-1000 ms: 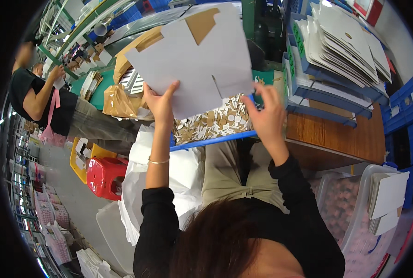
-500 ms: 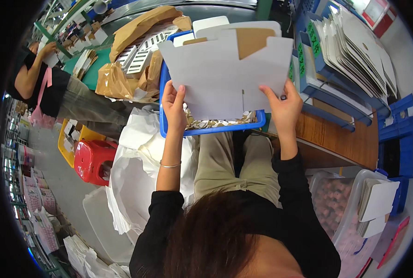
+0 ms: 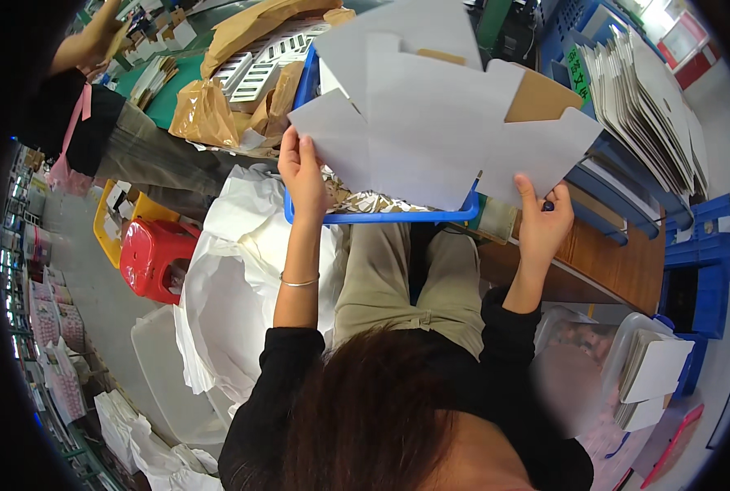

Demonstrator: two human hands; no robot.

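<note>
A large white cardboard box blank (image 3: 430,131), with brown showing on its folded-over parts, spreads out in front of me. My left hand (image 3: 303,176) pinches its left lower edge between thumb and fingers. At its right lower edge, my right hand (image 3: 542,217) grips with the thumb on top. A small dark rounded end shows by the right fingers; what it belongs to is hidden. A narrow slit (image 3: 473,190) cuts into the blank near the right. Beneath it stands a blue plastic bin (image 3: 389,218) holding paper and cardboard scraps (image 3: 373,201), partly covered by the blank.
Brown paper (image 3: 205,114) and white slotted trays (image 3: 258,80) lie at the far left. Blue file holders (image 3: 610,184) with cardboard sheets stand on the wooden desk (image 3: 602,262) at right. A red stool (image 3: 148,254) and white bags (image 3: 242,221) are at left. Another person (image 3: 94,131) stands far left.
The blank has opened out wider and shifted right. My right hand has moved right and lower with its edge. The other person's arm has risen.
</note>
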